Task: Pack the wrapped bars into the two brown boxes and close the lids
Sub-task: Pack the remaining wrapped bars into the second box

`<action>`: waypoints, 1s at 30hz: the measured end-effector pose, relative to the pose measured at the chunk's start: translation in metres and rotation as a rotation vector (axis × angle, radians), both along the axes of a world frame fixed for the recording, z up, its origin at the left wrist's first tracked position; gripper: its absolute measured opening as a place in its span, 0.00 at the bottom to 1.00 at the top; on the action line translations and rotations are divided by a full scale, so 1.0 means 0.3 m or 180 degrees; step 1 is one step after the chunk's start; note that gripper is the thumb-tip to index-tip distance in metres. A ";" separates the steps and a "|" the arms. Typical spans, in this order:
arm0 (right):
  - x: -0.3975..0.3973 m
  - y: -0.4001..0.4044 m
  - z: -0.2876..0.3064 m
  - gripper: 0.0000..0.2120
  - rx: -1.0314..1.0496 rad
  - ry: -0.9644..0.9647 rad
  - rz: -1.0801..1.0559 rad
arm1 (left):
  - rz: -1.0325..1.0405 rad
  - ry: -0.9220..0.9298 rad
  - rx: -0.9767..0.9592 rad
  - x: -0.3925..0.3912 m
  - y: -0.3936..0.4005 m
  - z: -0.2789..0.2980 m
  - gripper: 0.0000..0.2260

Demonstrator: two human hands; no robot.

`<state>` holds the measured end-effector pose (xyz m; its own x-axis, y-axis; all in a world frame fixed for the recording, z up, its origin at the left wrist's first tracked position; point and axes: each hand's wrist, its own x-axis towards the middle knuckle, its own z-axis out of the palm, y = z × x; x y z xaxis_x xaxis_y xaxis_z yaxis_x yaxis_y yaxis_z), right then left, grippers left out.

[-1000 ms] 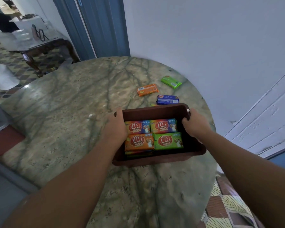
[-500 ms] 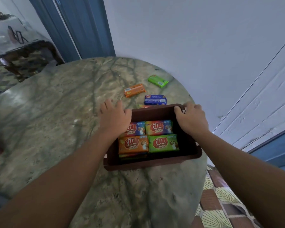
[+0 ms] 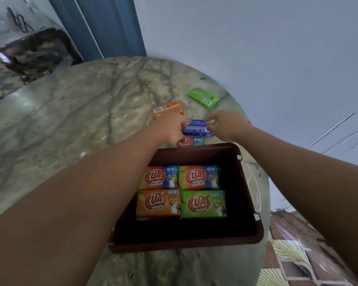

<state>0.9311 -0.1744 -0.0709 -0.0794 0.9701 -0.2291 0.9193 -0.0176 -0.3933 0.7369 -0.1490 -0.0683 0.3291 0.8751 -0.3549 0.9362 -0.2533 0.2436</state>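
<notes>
Both hands pick up the blue bar

Left hand (image 3: 170,126) and right hand (image 3: 225,124) pinch the blue wrapped bar (image 3: 196,129) by its ends; lift it flat into the brown box (image 3: 248,203).

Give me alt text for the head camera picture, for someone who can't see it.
Both hands, left hand and right hand, grip a blue wrapped bar just beyond an open brown plastic box holding four colourful wrapped bars on a round marble table. An orange bar and a green bar lie farther back.
</notes>
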 end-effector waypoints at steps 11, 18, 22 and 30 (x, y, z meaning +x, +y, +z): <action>-0.025 0.167 -0.148 0.32 -0.0451 -0.0836 0.0861 | -0.0441 0.0688 -0.0070 0.034 0.073 -0.173 0.28; -0.036 0.203 -0.207 0.40 -0.0362 -0.0786 0.0751 | -0.0007 0.0754 -0.0104 -0.008 0.090 -0.168 0.35; -0.062 0.206 -0.210 0.32 -0.0455 -0.0880 0.0572 | 0.0070 0.0682 -0.0186 -0.014 0.077 -0.167 0.35; -0.095 0.140 -0.138 0.41 -0.0115 0.0003 0.0002 | 0.0704 -0.0185 -0.0020 -0.086 0.044 -0.111 0.39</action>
<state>0.9025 -0.1323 -0.1123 -0.0803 0.9612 -0.2639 0.9189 -0.0311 -0.3932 0.7111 -0.1357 -0.1017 0.1495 0.9260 -0.3468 0.9531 -0.0416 0.2997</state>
